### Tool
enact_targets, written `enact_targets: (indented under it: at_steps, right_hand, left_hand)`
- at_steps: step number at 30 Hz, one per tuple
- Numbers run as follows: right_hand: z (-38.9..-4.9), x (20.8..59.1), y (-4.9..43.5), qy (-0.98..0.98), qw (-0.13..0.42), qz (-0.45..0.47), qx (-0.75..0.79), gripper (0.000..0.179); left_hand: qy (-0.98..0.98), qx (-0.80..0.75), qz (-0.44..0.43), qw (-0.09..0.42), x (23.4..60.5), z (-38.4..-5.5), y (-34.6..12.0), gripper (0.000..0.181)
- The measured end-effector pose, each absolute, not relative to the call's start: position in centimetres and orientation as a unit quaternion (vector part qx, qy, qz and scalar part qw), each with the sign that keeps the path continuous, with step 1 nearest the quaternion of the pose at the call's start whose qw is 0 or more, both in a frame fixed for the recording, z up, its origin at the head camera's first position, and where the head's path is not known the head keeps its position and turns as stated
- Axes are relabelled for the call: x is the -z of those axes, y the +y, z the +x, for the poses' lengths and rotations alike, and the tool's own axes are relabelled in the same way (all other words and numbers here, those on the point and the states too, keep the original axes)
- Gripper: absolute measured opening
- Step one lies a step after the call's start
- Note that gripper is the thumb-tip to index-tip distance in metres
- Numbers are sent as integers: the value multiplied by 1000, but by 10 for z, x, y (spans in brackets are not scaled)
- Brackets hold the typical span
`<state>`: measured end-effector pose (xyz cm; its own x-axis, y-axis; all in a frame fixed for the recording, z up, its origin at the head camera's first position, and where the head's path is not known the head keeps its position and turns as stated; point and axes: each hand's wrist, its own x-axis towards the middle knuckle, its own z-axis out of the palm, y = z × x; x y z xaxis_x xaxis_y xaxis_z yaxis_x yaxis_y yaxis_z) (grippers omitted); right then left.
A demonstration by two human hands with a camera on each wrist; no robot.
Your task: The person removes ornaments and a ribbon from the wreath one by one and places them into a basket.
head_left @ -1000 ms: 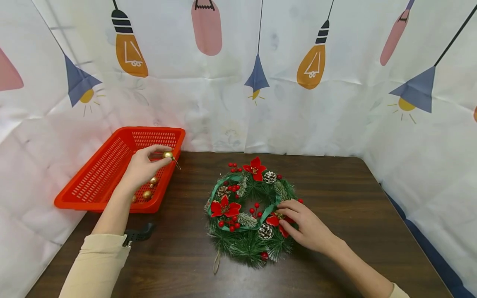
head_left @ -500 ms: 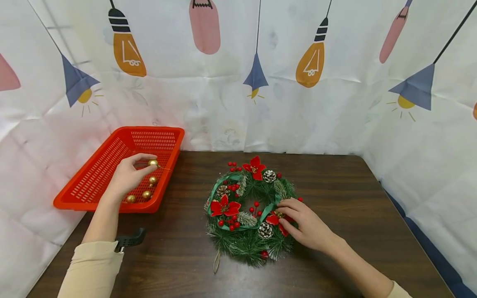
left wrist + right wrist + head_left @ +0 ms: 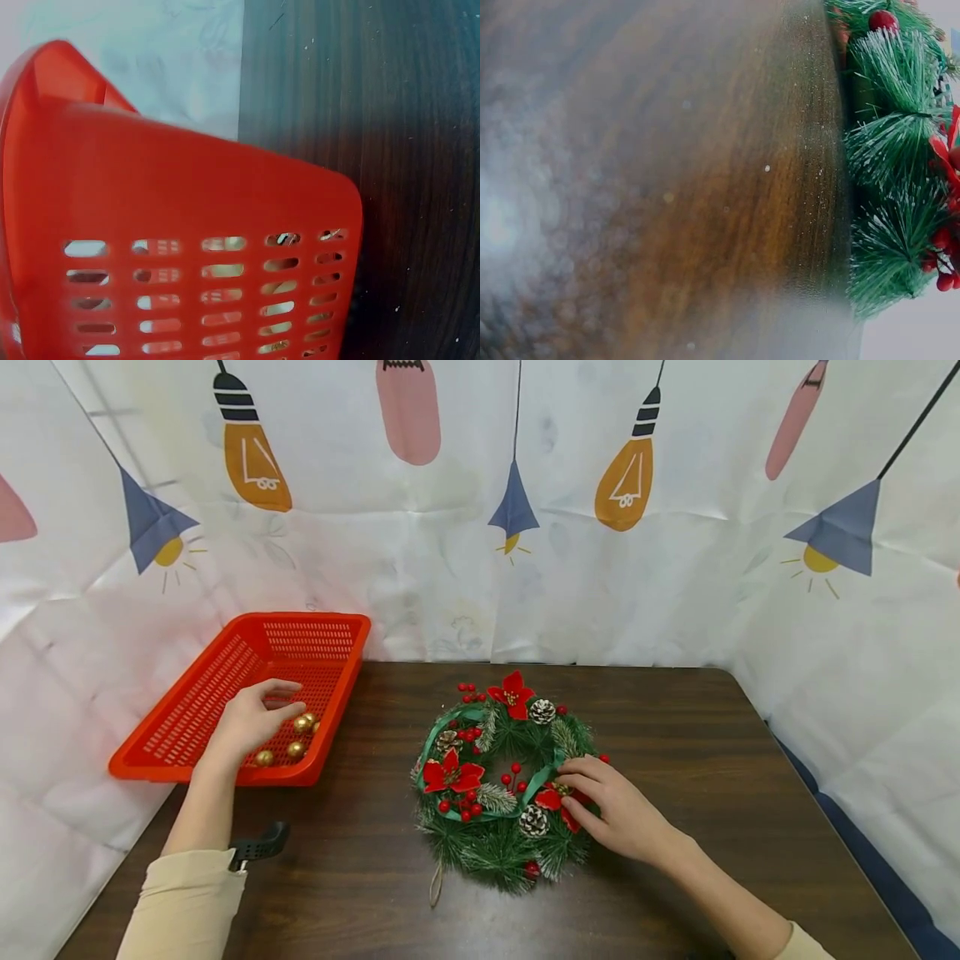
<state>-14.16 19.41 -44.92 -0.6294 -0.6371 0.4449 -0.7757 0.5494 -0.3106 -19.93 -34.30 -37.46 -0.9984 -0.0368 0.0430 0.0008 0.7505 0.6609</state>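
Observation:
In the head view my left hand (image 3: 251, 720) is low inside the red plastic basket (image 3: 191, 774), thumb and fingers apart with nothing between them. Several small gold ball ornaments (image 3: 296, 749) lie on the basket floor, two of them close by my thumb tip. My right hand (image 3: 618, 810) rests on the right side of a green Christmas wreath (image 3: 495, 852), its spread thumb and fingers over a red poinsettia (image 3: 550, 799) that they partly cover. The basket's slotted wall (image 3: 187, 187) hides the left hand in the left wrist view. Wreath needles (image 3: 892, 150) show in the right wrist view.
The wreath bears pinecones (image 3: 534, 821), red berries and a green ribbon (image 3: 427, 756); a twine loop (image 3: 436, 889) sticks out at its lower left. Everything stands on a dark wooden table (image 3: 675, 718). A printed white curtain (image 3: 450, 585) hangs behind it.
My left hand has moved left and down into the basket and let go of a gold ball ornament, which now lies with the others. The right hand has stayed on the wreath.

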Motion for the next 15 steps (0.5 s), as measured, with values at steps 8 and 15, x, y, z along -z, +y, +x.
enact_targets:
  at_steps: [8, 15]
  right_hand:
    - [-142, 449, 194, -867, 143, 411, -243, 26]
    - [-142, 449, 195, -867, 144, 411, -241, 25]
  left_hand:
    - [-939, 338, -18, 65, 367, -194, -324, 42]
    - [-926, 365, -38, 93, 361, -185, -301, 39]
